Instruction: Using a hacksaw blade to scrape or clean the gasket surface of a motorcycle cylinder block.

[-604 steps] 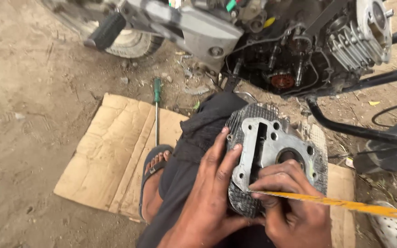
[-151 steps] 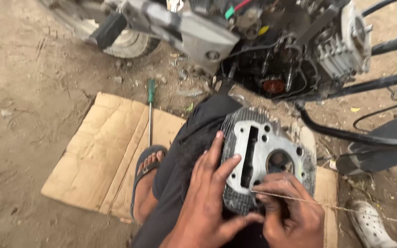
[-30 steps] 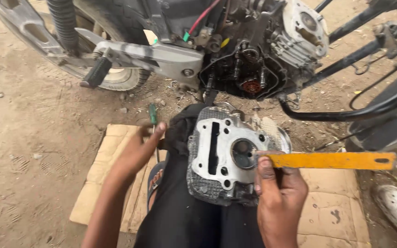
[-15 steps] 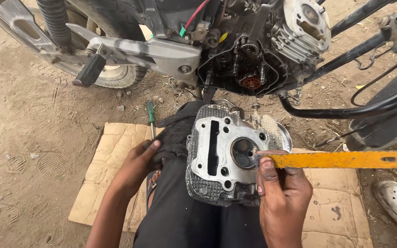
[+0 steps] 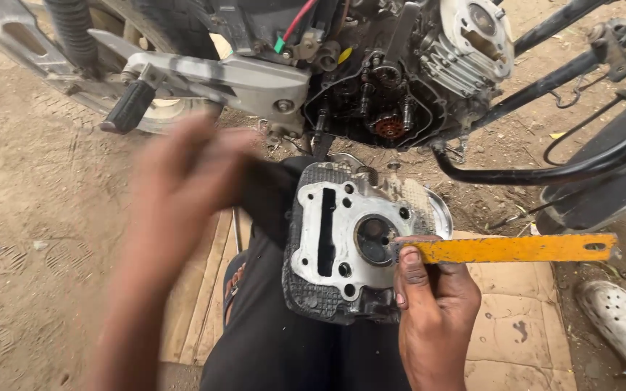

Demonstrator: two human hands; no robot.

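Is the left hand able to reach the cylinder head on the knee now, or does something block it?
Probably yes. The left hand, blurred and empty as far as it shows, is raised just beside the cylinder head; nothing lies between them. The right hand holds the yellow blade on the far side.

Two hands (image 5: 182,188) — one cylinder head (image 5: 342,239), one blade (image 5: 508,249)

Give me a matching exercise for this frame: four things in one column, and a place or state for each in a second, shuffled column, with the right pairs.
Things:
1. cylinder head
2. yellow blade
3. left hand
4. white shoe

Places or states:
A. blurred, raised, holding nothing visible
B. lying on the ground at the lower right
C. resting on the person's dark-trousered leg
D. pinched in the right hand, lying flat across the metal face

Pairs: 1-C, 2-D, 3-A, 4-B
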